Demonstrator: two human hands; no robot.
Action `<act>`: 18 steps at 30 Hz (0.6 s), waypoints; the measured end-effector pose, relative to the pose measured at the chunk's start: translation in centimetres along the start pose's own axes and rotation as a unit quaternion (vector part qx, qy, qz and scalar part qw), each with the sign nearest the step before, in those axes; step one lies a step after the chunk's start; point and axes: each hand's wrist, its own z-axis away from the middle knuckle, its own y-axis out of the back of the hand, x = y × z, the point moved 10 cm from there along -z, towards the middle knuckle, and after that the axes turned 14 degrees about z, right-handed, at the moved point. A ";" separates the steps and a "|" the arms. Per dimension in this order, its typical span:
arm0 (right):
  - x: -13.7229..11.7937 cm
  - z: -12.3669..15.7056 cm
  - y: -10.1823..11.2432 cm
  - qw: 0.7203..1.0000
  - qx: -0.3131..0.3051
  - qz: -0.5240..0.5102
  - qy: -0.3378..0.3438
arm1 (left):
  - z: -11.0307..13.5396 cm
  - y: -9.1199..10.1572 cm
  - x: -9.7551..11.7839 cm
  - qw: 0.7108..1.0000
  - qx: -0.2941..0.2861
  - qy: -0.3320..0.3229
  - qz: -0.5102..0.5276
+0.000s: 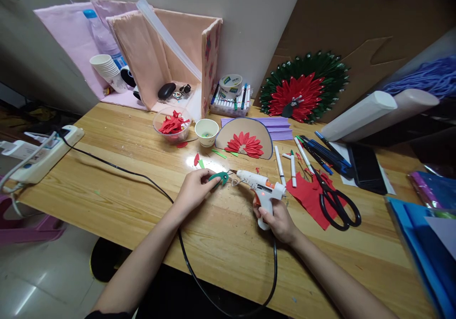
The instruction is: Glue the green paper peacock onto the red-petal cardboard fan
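Note:
Between the fingers of my left hand is a small curved green piece, maybe paper or felt. My right hand is wrapped round the handle of a white hot glue gun, its orange light lit. The gun's nozzle points left and sits close to the green piece; I cannot tell whether they touch. Behind both hands lies a tan cardboard semicircle with a dark edge, bearing a fan of red petals. Red and green scraps lie near my left hand.
A paper cup and a bowl of red scraps stand behind. To the right are black scissors on red paper, markers and a phone. The gun's black cord loops over the front edge towards a power strip.

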 end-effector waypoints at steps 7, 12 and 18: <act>-0.2 -0.1 0.0 1.000 0.002 0.009 0.009 | 0.1 -0.1 0.0 1.000 -0.007 -0.008 -0.020; -0.5 -0.1 0.1 1.000 0.002 0.012 0.012 | 0.0 0.0 0.0 1.000 -0.003 -0.012 -0.023; -0.5 -0.1 0.0 1.000 -0.001 0.007 0.009 | 0.1 0.0 0.4 1.000 -0.001 -0.014 -0.024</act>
